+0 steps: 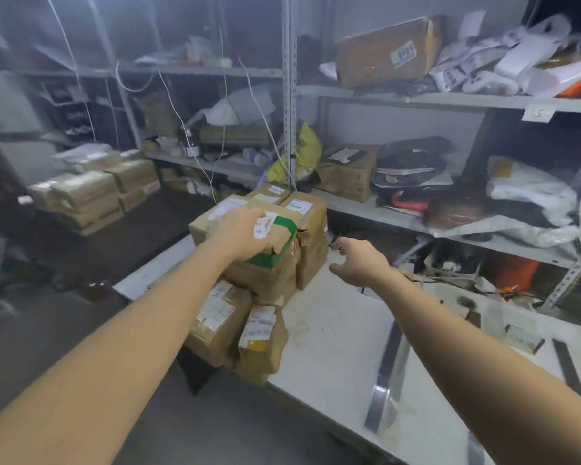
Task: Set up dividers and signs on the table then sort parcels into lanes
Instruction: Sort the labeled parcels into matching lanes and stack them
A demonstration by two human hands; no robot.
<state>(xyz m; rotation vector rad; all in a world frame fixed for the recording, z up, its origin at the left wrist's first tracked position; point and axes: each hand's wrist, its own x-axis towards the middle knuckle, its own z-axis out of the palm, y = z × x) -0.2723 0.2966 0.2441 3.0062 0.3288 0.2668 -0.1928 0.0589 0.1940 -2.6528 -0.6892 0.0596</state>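
Observation:
A stack of brown cardboard parcels [272,283] stands on the left part of the white table [332,333]. My left hand [240,231] lies palm down on the top parcel with green tape [279,243], fingers curled over its near edge. My right hand [359,260] hovers to the right of the stack, fingers spread, holding nothing. Two lower parcels [235,327] with white labels lean at the table's front edge. A dark divider strip [386,367] lies flat on the table near my right forearm, and a small sign [524,340] sits further right.
Metal shelving [416,99] behind the table holds boxes, bags and loose packets. Another pile of brown parcels [91,193] sits on the floor at the left. White cords hang in front of the shelves. A second dark strip [567,367] lies at the table's right.

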